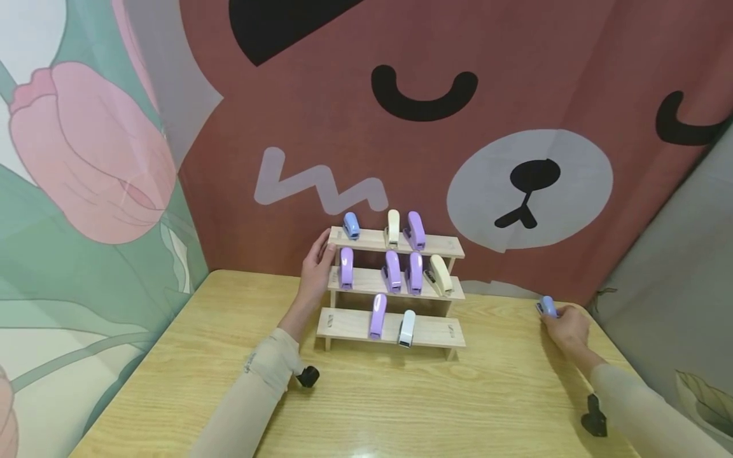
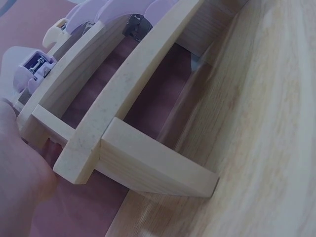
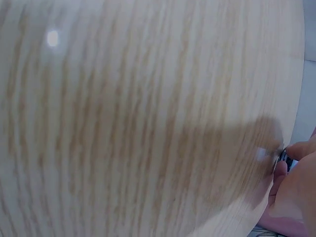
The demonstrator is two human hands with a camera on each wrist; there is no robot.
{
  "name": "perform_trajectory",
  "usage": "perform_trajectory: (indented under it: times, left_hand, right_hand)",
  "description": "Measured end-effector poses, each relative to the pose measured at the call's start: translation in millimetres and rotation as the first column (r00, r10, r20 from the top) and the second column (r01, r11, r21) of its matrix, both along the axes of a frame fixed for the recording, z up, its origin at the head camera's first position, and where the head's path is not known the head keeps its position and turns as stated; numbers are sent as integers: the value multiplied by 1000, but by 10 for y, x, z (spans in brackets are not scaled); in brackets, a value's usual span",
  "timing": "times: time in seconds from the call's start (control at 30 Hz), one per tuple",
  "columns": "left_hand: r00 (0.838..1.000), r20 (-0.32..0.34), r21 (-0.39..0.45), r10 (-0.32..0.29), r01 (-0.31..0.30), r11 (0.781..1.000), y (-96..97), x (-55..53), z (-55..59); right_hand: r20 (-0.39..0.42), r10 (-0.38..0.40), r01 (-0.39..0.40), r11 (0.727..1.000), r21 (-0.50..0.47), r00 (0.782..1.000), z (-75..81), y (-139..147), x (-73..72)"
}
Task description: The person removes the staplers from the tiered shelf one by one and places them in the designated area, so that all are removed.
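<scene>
My left hand (image 1: 314, 270) holds the left end of a three-step wooden stand (image 1: 355, 324), thumb in front and fingertips partly hidden behind the top plank. Far to the right, near the table's back corner, my right hand (image 1: 569, 327) pinches a small blue stapler (image 1: 548, 306). In the right wrist view only a dark bit of that stapler (image 3: 283, 156) shows between the fingers. On the top step stand a blue stapler (image 1: 352, 226), a cream one and a purple one. Purple staplers and a cream stapler (image 1: 439, 275) fill the middle step. Below are a purple stapler (image 1: 378, 316) and a pale white-blue stapler (image 1: 407, 328).
The stand rests on a wood-grain table (image 1: 389, 407). Behind it hangs a brown curtain (image 1: 321, 95) with a bear face, and a floral curtain (image 1: 86, 267) lies to the left. Dark wrist cameras (image 1: 309, 376) hang by both sleeves.
</scene>
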State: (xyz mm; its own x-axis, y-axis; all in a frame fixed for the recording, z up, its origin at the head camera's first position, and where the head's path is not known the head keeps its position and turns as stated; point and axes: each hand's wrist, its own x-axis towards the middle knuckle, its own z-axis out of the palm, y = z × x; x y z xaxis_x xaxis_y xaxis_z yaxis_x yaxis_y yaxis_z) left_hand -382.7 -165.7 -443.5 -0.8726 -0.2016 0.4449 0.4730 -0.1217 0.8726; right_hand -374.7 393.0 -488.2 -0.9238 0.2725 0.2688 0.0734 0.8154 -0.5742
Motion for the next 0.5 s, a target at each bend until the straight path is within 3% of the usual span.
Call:
perform_trajectory:
  times: [0.27,0.5]
  left_hand:
    - [1000,15,-20,-6,7,1000,12,29,12]
    - [999,46,-37,-22,24,999,13,216,235]
  right_hand:
    - [62,4,-3,1000,-13,998,84,18,82]
    - [97,2,-1,1000,-11,995,273,35,105]
